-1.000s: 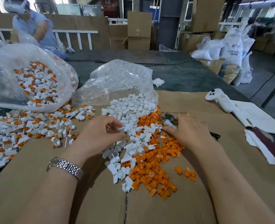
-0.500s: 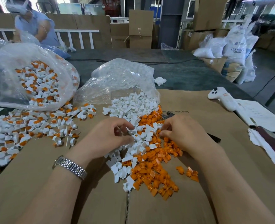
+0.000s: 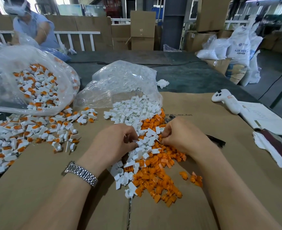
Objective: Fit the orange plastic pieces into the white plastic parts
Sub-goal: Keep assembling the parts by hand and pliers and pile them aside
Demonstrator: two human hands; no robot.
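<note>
My left hand (image 3: 115, 140) pinches a white part (image 3: 139, 143) mid-frame; my right hand (image 3: 181, 135), fingers curled, picks among orange pieces (image 3: 153, 178), its hold hidden. I'd align 1 piece squarely, then press.

Lighting: bright, even daylight; source = windows (image 3: 74, 7) at rear, partly blown out. Shadows: soft, short, under forearms on cardboard (image 3: 195, 103). Glare: white sheen on clear plastic bag (image 3: 120, 83). Focus: centre sharp; bkgd slightly soft. Distortion: wide-angle, edges bowed, forearms stretched at bottom. Slight blur at frame corners.
</note>
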